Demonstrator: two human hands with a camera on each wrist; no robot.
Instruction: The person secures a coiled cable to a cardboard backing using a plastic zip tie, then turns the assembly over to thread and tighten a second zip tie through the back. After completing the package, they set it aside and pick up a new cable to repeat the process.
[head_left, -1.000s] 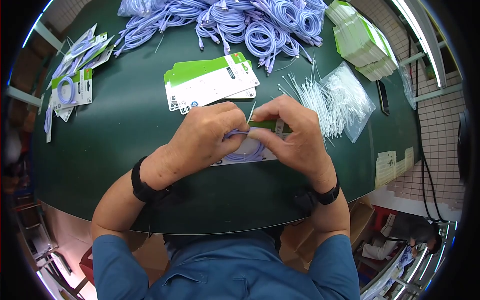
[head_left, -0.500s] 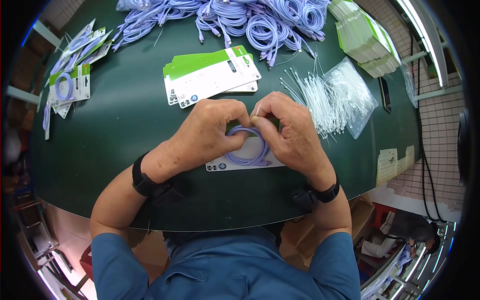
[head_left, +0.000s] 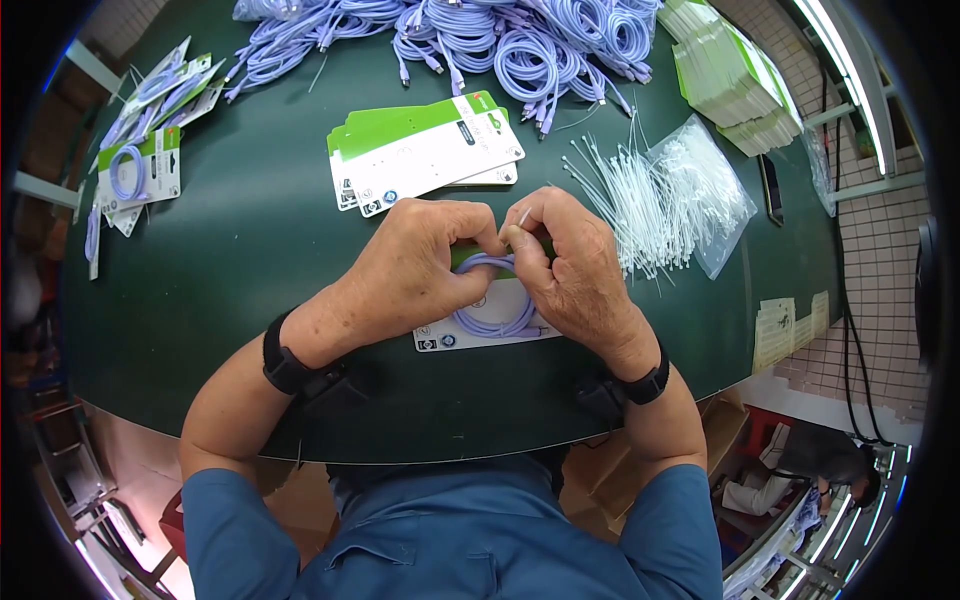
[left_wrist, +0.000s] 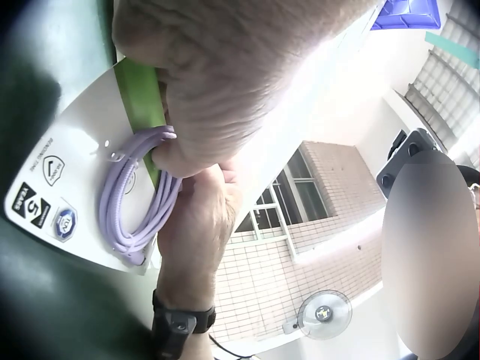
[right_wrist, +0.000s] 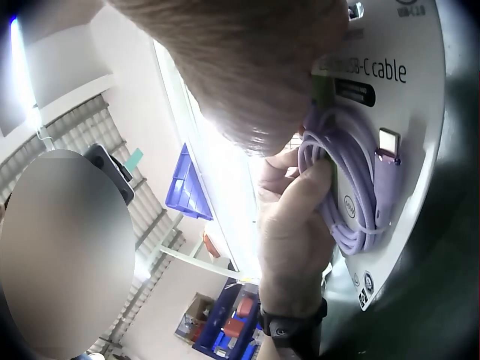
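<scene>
A coiled purple cable (head_left: 497, 325) lies against a white and green card (head_left: 455, 335), close to the table's front edge. My left hand (head_left: 415, 262) grips the top of the coil and the card, thumb over the cable. Between thumb and index finger, my right hand (head_left: 577, 275) pinches a thin white tie (head_left: 525, 215) at the top of the coil. In the right wrist view a metal plug (right_wrist: 388, 142) shows beside the coil (right_wrist: 352, 180). A small tie loops round the coil's lower part. The fingers hide the upper tie's loop.
Behind the hands lie stacked cards (head_left: 430, 160). Loose white ties (head_left: 640, 205) and a bag of them (head_left: 715, 200) are on the right, a phone (head_left: 770, 190) beyond. Purple cables (head_left: 530, 60) are heaped at the back; carded cables (head_left: 140, 175) lie left.
My right hand has drawn the tie's end in between its fingers and shifted slightly down. The coil and card show more openly below the hands than a second ago.
</scene>
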